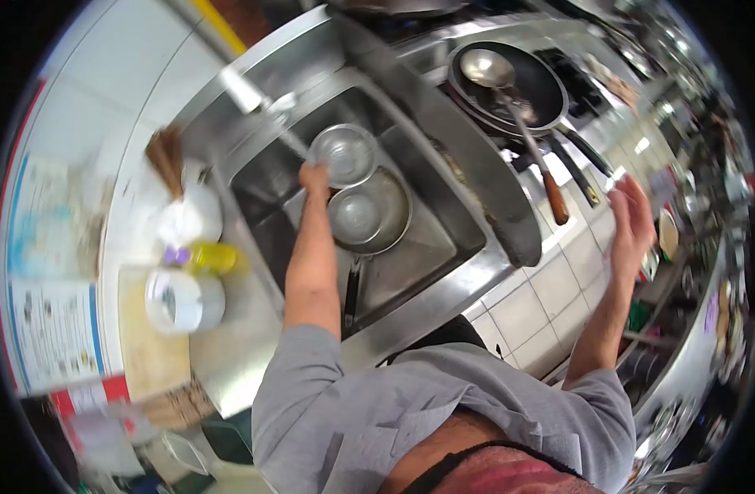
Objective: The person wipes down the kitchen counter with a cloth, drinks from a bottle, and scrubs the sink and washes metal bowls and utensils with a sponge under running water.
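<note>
My left hand [315,176] is closed on the rim of a round metal bowl [344,156] under the tap [282,105] in the steel sink [423,262]. Below the bowl, a frying pan [394,222] with a black handle rests in the basin, and a second round metal vessel [359,217] lies inside it. Out to the right, over the tiled floor, my right hand [633,216] is held up with its fingers stretched out and nothing in it. The nearest things to it are the pan handles sticking out from the stove.
Stacked black pans [546,103] sit on the stove at the upper right, with a wooden-handled ladle [521,132] across them. Left of the sink stand a yellow bottle [212,258], a white tub [184,301] and a cutting board [151,354]. Shelves of kitchenware line the far right.
</note>
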The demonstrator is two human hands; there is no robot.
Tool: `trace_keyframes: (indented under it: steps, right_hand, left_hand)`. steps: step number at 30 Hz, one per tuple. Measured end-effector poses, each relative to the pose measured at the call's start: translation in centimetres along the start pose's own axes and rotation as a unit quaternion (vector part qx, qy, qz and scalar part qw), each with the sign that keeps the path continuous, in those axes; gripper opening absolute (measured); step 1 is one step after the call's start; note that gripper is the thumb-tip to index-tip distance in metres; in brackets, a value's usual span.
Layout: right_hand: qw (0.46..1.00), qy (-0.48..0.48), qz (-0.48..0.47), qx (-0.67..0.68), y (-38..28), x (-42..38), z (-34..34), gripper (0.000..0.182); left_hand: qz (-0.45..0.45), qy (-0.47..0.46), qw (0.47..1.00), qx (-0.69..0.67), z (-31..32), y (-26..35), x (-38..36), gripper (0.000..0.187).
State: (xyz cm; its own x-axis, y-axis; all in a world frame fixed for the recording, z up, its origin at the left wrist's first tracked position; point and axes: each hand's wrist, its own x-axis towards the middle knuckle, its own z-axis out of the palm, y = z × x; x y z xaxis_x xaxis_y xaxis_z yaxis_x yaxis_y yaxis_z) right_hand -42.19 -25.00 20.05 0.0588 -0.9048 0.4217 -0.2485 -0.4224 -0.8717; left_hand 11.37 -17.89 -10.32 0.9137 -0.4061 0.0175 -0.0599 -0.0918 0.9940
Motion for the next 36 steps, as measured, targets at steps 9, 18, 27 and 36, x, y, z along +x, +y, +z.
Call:
trace_keyframes:
  steps: [9,18,27,36]
  right_hand:
    - [0.929,-0.283,-0.091,0.219,-8.4,-8.5,14.4,0.024]
    - [0.707,-0.607,-0.249,0.264,-22.3,-20.8,41.1,0.025]
    - [0.654,-0.673,-0.337,-0.085,-27.4,-35.3,58.3,0.086]
    - [0.742,-0.611,-0.263,-0.084,-26.9,-36.7,59.6,0.029]
  left_hand:
    - [0.210,0.036,0.909,0.357,-8.0,9.1,-13.4,0.017]
    - [0.247,-0.008,0.956,0.160,-17.6,11.1,-24.0,0.018]
    - [0.253,0.001,0.921,0.296,-23.0,12.7,-29.0,0.030]
    - [0.094,-0.043,0.983,0.155,-24.3,14.1,-28.6,0.028]
